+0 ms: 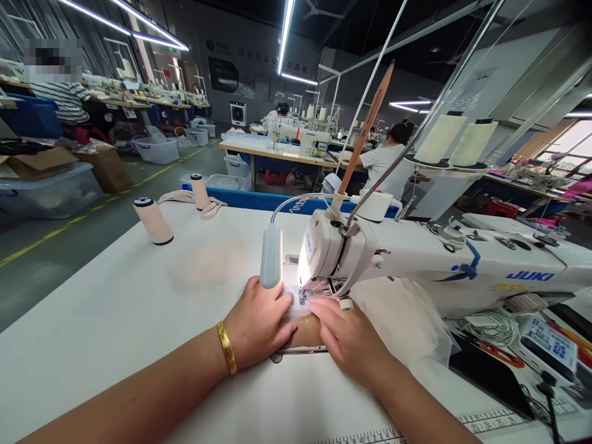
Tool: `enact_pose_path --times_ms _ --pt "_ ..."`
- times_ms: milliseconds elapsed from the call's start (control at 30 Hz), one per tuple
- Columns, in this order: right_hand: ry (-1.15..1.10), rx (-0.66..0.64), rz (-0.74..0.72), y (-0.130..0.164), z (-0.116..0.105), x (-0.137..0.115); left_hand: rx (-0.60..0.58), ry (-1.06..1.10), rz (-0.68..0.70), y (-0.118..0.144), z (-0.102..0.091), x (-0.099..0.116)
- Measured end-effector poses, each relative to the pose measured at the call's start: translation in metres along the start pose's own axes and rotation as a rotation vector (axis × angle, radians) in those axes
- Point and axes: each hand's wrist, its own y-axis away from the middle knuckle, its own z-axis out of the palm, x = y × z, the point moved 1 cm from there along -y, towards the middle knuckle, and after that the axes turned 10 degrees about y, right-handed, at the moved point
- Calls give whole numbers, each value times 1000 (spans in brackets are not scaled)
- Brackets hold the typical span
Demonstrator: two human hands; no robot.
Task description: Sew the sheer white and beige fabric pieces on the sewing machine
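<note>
Under the presser foot (303, 297) of a white sewing machine (328, 246) lies a small whitish piece of fabric (292, 302), brightly lit. My left hand (259, 320), with a gold bracelet at the wrist, holds the fabric from the left, its fingertips close to the foot. From the right, my right hand (351, 336) has its fingers pressed together on the fabric beside the needle area. A tan patch (305, 333) shows between both hands; whether it is cloth cannot be told. Sheer pale fabric (398, 314) spreads to the right, below the machine arm.
A grey lamp (271, 256) hangs just above my left hand. Thread cones (153, 221) (199, 192) and a pale strip (178, 195) lie at the table's far left. Cables (493, 327), a black phone-like slab (490, 373) and a ruler (499, 422) are at right. Co-workers (388, 163) sit beyond.
</note>
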Motion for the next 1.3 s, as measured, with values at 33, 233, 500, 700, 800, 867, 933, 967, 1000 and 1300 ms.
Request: enact_pose_path --times_ms 33,233,500,700,800,867,933,967,1000,1300 --pt "-41 21 -50 -1 -3 -2 2 6 2 2 -2 3" --pt "-148 -96 -94 -4 -10 -11 -2 252 139 11 -6 10" --pt "-33 -170 -75 -1 -8 -5 140 200 255 9 9 -2" --pt "0 -174 -65 0 -9 -6 107 252 291 14 13 8" --pt "2 -172 -57 0 -8 -5 124 242 277 15 14 8" --pt "3 -166 -44 -1 -7 -4 143 230 265 14 15 7" --pt "9 -160 -29 -1 -6 -3 160 218 258 14 16 6" --pt "13 -158 -22 -1 -5 -3 168 212 257 13 16 6" --pt "20 -157 -14 -1 -4 -2 173 206 256 12 17 6" --pt "92 -150 36 0 0 3 162 137 210 3 17 0"
